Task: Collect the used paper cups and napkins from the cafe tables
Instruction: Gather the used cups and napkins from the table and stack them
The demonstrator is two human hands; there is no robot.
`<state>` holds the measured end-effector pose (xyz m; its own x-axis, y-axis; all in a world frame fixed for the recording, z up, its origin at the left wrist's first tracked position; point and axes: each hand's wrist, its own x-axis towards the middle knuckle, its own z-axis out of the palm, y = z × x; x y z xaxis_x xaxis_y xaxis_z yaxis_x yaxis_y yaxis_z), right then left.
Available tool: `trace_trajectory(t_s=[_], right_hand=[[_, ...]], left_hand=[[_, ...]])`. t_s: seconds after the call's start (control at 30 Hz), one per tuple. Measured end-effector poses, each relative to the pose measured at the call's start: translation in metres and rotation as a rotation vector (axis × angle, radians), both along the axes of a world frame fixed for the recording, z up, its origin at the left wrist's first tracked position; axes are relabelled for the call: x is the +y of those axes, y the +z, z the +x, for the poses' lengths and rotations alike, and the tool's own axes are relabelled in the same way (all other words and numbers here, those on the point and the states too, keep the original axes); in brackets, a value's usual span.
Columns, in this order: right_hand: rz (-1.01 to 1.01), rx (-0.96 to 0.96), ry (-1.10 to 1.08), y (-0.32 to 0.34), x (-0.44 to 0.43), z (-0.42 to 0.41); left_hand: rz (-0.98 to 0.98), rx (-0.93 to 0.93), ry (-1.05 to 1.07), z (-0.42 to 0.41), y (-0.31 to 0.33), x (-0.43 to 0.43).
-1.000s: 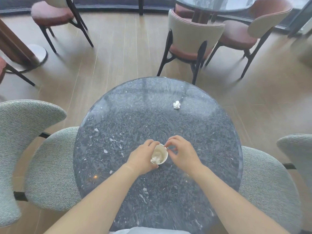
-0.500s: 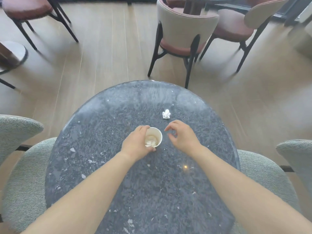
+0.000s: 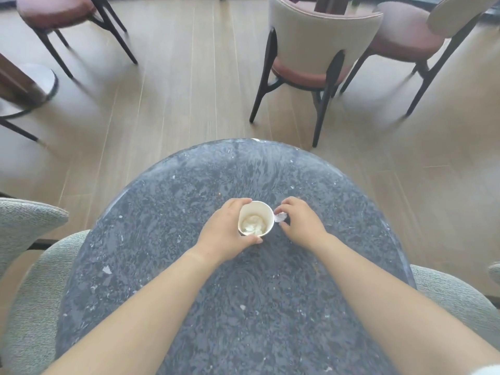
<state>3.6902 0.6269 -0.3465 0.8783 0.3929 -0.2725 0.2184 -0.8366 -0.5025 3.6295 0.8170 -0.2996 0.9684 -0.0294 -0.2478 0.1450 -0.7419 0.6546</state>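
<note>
On the surface [image 3: 167, 226], cup [image 3: 255, 221]: upright, clamped in left grip [image 3: 224, 234];
Napkin [image 3: 280, 217]: pinched in right grip [image 3: 300, 223], beside cup;
Rim [image 3: 257, 203]: lift napkin over it, drop inside

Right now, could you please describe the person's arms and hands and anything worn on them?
Both forearms are bare; no gloves, watch or rings show on the left hand or right hand. White cloth at the bottom right corner may be a sleeve; I cannot tell.
</note>
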Motion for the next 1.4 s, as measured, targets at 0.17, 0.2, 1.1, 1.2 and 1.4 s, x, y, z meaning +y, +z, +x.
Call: trace_trajectory(t_s=[0.17,0.2,1.1,1.2,1.4], right_hand=[[0.130,-0.048,-0.141,0.006,-0.003,-0.014],[0.185,-0.086,-0.205,0.012,-0.002,-0.016],[0.314,-0.391,-0.027,0.146,0.006,-0.216],[0.311,-0.412,-0.043,0.159,0.016,-0.242],[0.317,-0.472,-0.177,0.180,0.034,-0.296]], left_hand=[[0.017,0.017,-0.028,-0.004,0.004,-0.003],[0.025,0.025,-0.039,-0.006,0.005,-0.004],[0.083,-0.252,-0.187,-0.147,0.110,0.001],[0.078,-0.281,-0.262,-0.165,0.123,0.015],[0.011,-0.375,-0.409,-0.204,0.141,0.036]])
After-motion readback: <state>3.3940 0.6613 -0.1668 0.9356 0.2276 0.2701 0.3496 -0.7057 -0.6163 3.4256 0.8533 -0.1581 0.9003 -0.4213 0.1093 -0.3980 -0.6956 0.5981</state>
